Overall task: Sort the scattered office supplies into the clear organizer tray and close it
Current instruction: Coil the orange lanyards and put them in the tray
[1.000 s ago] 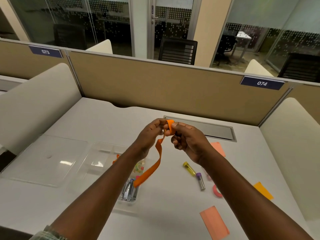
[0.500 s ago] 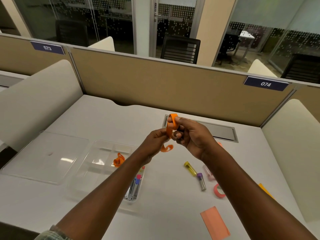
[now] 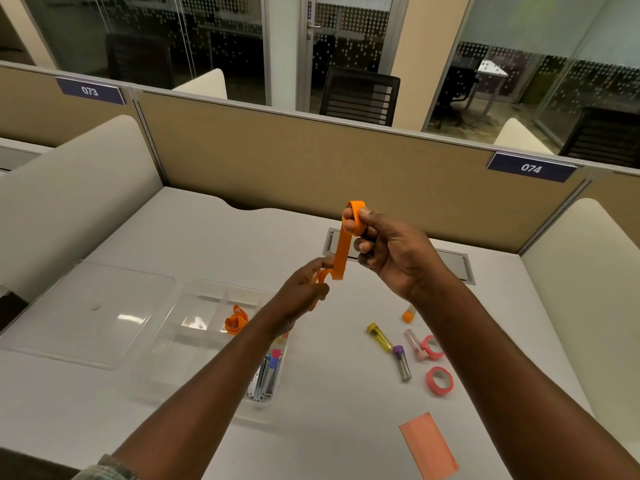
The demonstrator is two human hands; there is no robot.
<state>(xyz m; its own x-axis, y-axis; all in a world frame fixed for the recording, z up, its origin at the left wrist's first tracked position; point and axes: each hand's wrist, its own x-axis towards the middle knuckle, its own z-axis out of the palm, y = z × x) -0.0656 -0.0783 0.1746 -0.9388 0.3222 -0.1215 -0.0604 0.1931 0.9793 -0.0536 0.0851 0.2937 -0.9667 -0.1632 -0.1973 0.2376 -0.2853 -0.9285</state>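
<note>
An orange ribbon (image 3: 341, 252) is stretched between my hands above the desk. My right hand (image 3: 388, 251) pinches its upper end, looped over a fingertip. My left hand (image 3: 304, 289) grips the lower coiled end. Below them lies the clear organizer tray (image 3: 169, 344), open; it holds a rolled orange ribbon (image 3: 236, 320) and several pens (image 3: 266, 375) in its right compartment. The clear lid (image 3: 86, 313) lies flat to the tray's left.
Loose on the desk at the right lie a yellow tube (image 3: 379, 337), a purple-capped tube (image 3: 401, 362), a pink tube (image 3: 415, 344), two pink tape rolls (image 3: 439, 380), an orange-capped item (image 3: 408, 315) and a salmon paper (image 3: 429, 446). Partition panels (image 3: 311, 168) enclose the desk.
The ribbon hung long from both hands a second ago. It has been wound shorter; my right hand rose with its end and my left hand dropped to the coil.
</note>
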